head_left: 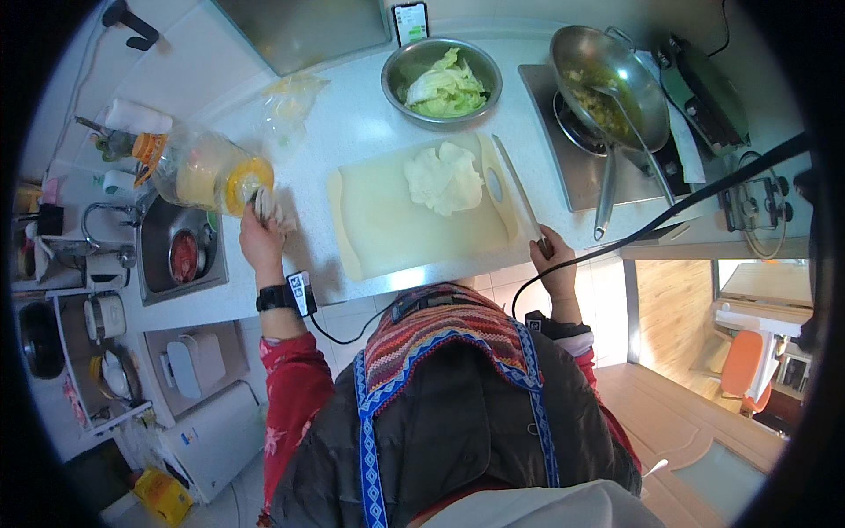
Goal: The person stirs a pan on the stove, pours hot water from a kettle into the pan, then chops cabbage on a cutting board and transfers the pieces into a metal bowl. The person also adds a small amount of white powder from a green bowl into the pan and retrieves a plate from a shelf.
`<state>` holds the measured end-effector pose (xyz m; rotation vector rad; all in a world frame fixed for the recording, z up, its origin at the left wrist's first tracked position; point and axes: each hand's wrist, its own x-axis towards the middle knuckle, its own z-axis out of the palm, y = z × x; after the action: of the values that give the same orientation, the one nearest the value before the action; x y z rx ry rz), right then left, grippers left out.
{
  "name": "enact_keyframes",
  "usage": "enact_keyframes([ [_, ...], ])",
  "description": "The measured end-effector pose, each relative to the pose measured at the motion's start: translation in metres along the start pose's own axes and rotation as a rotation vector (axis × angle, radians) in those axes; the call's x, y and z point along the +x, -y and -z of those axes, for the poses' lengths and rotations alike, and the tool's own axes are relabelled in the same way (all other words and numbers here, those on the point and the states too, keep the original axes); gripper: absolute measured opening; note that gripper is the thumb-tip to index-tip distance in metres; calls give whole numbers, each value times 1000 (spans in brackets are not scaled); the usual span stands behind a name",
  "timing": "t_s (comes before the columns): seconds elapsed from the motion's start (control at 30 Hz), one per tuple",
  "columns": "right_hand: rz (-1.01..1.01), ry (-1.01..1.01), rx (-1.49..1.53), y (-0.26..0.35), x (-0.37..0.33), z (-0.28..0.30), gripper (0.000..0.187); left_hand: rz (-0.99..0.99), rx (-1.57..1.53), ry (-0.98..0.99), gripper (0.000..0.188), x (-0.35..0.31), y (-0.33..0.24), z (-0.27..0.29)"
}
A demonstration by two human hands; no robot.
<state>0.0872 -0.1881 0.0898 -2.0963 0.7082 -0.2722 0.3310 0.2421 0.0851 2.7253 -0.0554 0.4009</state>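
1. One dark jacket (440, 431) is seen nearest.
2. Left hand (260, 245): stretched forward, one crumpled cloth (268, 214) gripped in its fingers, near one large bottle (198, 167).
3. Right hand (556, 260): stretched forward, fingers closed around one knife's (518, 180) handle, blade directed away, beside one cutting board (378, 220).
4. Pale leaves (444, 179), too overlapped to be counted, are piled on the board; more are held in one bowl (393, 104) on the tabletop (352, 114).
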Motion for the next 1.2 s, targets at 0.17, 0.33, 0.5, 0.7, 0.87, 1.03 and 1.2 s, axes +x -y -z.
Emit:
enact_keyframes([
  [0.17, -179, 117, 150, -11, 3, 5, 36, -160, -267, 307, 79, -13, -75, -63],
  [0.33, -178, 219, 153, -11, 12, 7, 36, -19, -502, 760, 62, -18, -154, -144],
  [0.5, -193, 218, 55, -8, 11, 7, 39, 191, -1060, 954, 36, -22, -199, -153],
  [0.7, -203, 195, -6, -10, 0, 15, 39, -319, -273, 402, 26, 23, -227, -107],
  [0.87, -212, 170, 27, -9, -6, 21, 39, -478, -265, 227, 52, 103, -279, -116],
  [1.03, -177, 130, -31, -8, -12, 28, 37, -315, 39, 543, 66, 132, -312, -153],
  [1.2, -155, 98, -15, -14, -16, 36, 36, -309, -227, 545, 46, 169, -294, -169],
])
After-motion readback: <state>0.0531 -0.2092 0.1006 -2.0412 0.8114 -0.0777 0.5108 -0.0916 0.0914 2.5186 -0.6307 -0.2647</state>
